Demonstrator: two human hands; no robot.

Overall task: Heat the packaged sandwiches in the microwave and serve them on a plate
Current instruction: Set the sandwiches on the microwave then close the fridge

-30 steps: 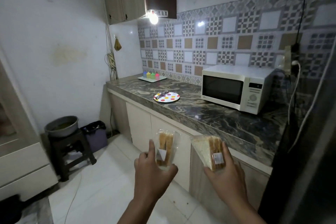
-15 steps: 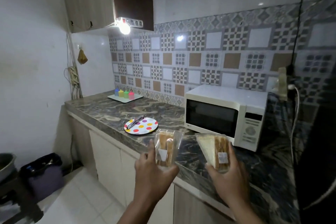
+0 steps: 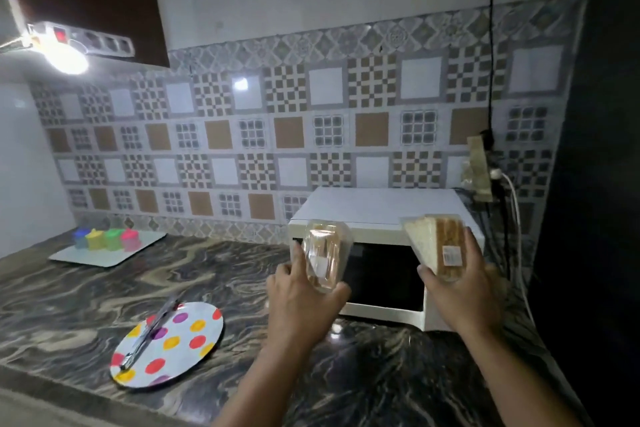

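Observation:
My left hand (image 3: 301, 298) grips a sandwich in a clear plastic pack (image 3: 325, 253), held up in front of the microwave's door. My right hand (image 3: 464, 291) grips a second packaged sandwich (image 3: 438, 243) with a small label, over the microwave's right side. The white microwave (image 3: 377, 208) stands on the dark marble counter (image 3: 69, 291) with its dark door closed. A round plate with coloured dots (image 3: 176, 340) lies on the counter to the left, with metal tongs (image 3: 149, 333) resting across it.
A white tray (image 3: 110, 253) with several small coloured cups stands at the back left. A plug and white cable (image 3: 516, 204) hang by the wall right of the microwave. A dark tall surface (image 3: 602, 184) fills the right edge. A bright lamp (image 3: 65, 55) shines under the cabinet.
I have moved up close to the counter; the microwave and plate now lie just beneath my hands. Both hands still hold the sandwich packs, raised in front of the microwave.

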